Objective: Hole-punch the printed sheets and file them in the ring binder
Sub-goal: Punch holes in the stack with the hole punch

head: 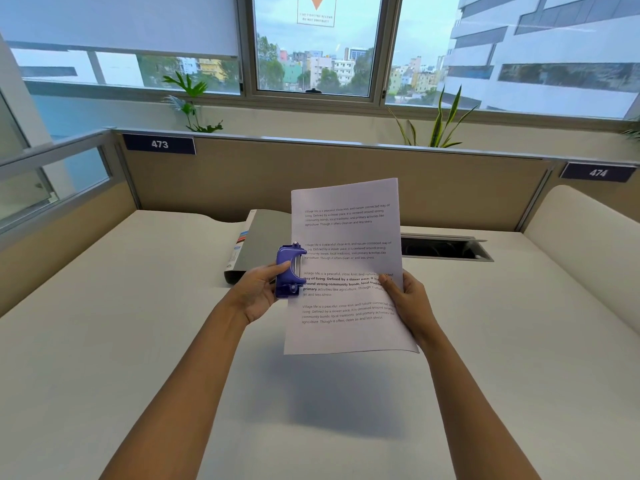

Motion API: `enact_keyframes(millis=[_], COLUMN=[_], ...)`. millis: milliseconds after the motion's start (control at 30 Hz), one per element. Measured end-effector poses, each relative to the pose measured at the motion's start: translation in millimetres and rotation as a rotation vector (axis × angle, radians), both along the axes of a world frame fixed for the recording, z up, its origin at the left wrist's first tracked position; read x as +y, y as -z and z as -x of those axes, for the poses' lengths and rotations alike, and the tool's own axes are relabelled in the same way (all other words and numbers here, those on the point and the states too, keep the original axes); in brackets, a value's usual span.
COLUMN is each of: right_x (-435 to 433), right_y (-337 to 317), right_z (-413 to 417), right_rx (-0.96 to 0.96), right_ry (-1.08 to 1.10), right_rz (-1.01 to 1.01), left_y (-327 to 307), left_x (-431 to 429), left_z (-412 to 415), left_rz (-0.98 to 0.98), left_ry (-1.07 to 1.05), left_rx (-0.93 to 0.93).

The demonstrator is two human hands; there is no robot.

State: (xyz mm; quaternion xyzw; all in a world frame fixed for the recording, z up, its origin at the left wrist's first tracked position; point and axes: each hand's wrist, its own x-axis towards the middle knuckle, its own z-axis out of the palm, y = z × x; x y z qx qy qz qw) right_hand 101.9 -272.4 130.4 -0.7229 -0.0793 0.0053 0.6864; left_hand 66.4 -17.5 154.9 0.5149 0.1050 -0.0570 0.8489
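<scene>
While the left hand (258, 294) curls its fingers around the purple hole punch (289, 270), the punch's slot sits over the near-side edge of the printed sheets (346, 237). Opposite, the right hand (408, 303) pinches their other edge, holding them raised above the desk (138, 341). Just beyond the left hand lies the closed ring binder (263, 240).

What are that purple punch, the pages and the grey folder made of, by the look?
Hole punch: likely moulded plastic, purple with a soft sheen and rounded edges; the bright strip at its mouth looks like metal.
Printed sheets: thin matt paper with black print.
Ring binder: probably stiff board under a dull grey covering; which covering is unclear.
</scene>
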Motion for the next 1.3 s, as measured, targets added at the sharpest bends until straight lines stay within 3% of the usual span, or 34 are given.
enact_keyframes(millis=[533, 1300], right_x=[-1.1, -2.3], right_y=[0.7, -1.2], right_z=[1.7, -3.4], right_rx=[0.024, 0.054], right_ry=[-0.009, -0.113], right_rz=[-0.028, 0.044], left_y=[-2.9, -2.4], left_x=[-2.2, -0.8], left_z=[-1.8, 0.9], left_rz=[0.042, -0.102], left_ry=[-0.056, -0.024], left_rx=[0.056, -0.004])
